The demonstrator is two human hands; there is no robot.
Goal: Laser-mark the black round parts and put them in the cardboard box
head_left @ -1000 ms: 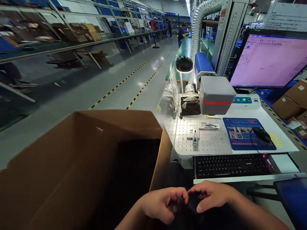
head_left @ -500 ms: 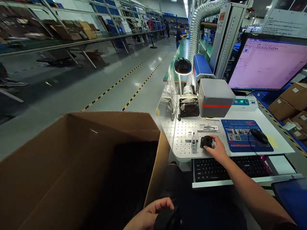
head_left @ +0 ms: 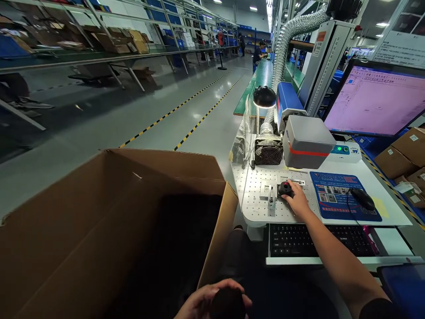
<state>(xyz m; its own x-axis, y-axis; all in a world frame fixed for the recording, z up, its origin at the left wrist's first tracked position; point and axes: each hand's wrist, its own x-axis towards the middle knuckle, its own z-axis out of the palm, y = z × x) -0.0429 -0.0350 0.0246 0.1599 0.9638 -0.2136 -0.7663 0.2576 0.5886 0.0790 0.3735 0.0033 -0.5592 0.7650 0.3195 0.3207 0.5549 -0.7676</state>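
Observation:
My right hand (head_left: 298,201) grips a small black part (head_left: 285,189) with a rounded top, its fingers closed on the right side. The part rests at the metal stop brackets (head_left: 271,198) on a white perforated plate (head_left: 249,201), and a small red spot shows on top. Low in the view, beside the cardboard box, my left hand (head_left: 199,302) curls around another dark, rounded part (head_left: 227,305). That part's exact kind is too dark to tell. Inside the cardboard box (head_left: 93,204) lies a dark mass I cannot make out.
Behind the plate stand a grey boxy machine head (head_left: 307,137), a fan (head_left: 268,154) and a lit lamp (head_left: 264,96). To the right are a mouse pad (head_left: 335,208), a mouse (head_left: 362,199) and a monitor (head_left: 372,99). A keyboard (head_left: 318,241) sits on a pull-out tray below.
My right hand has moved the black part back and closer to the brackets; a red spot now shows on it. My left hand has turned its dark part slightly. The view has shifted.

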